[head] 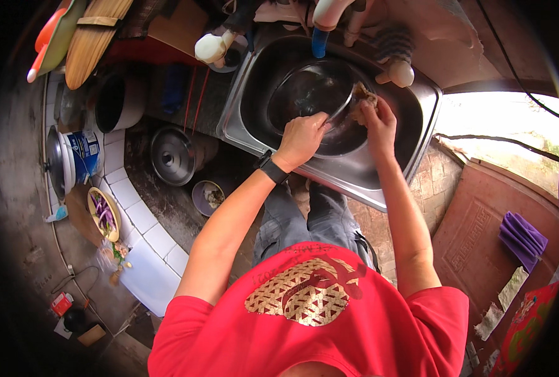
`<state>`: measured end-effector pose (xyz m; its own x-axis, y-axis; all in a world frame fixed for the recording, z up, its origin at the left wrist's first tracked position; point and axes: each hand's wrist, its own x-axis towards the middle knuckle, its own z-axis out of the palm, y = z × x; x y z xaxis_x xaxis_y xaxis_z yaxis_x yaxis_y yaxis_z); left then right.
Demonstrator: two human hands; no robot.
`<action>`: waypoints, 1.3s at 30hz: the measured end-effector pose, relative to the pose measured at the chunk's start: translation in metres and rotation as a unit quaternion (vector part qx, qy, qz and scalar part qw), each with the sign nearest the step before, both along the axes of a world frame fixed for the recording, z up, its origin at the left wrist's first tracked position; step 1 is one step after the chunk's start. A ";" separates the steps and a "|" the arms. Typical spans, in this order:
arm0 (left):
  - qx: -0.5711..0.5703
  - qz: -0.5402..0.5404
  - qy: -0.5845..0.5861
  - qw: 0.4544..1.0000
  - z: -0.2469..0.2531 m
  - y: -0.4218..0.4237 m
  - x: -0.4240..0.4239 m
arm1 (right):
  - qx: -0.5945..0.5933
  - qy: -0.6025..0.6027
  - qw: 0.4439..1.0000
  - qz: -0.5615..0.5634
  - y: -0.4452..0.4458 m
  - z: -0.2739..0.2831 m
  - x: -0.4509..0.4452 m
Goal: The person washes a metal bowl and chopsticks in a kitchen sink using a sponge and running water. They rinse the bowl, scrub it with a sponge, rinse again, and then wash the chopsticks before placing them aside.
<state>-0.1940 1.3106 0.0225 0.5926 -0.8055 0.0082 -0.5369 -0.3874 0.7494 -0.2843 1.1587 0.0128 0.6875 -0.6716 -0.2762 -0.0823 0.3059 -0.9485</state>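
A stainless steel sink [256, 141] lies before me, and a round metal pan or bowl [303, 89] is tilted inside it. My left hand [305, 136], with a black band at the wrist, grips the pan's near rim. In my right hand [381, 122] is a brown, rough scrubber [362, 101], perhaps a loofah or a cloth, pinched between thumb and fingers. It touches or nearly touches the pan's right rim. A white pipe with a blue end [320, 43] reaches over the sink's far side. How much water is in the sink, I cannot tell.
White valve knobs [209, 48] flank the sink. To the left are a lidded metal pot [172, 155], a bucket with scraps [208, 198], a tiled counter edge [140, 212], a bowl of purple eggplants [104, 214] and a white board [152, 278]. A reddish door [477, 226] stands at right.
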 end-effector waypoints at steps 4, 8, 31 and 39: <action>-0.156 0.090 0.185 0.966 0.014 -0.007 0.002 | -0.488 -0.013 0.869 0.076 0.033 0.024 0.015; -0.226 0.114 0.393 0.884 0.021 0.000 0.004 | -0.463 -0.066 0.881 0.070 0.011 -0.008 0.046; -0.432 0.343 0.700 0.453 -0.015 0.041 0.039 | -0.089 -0.022 0.996 -0.016 0.017 -0.037 0.018; -0.412 0.261 0.608 0.627 -0.005 0.023 0.019 | -0.560 -0.153 0.780 0.233 0.030 0.001 0.052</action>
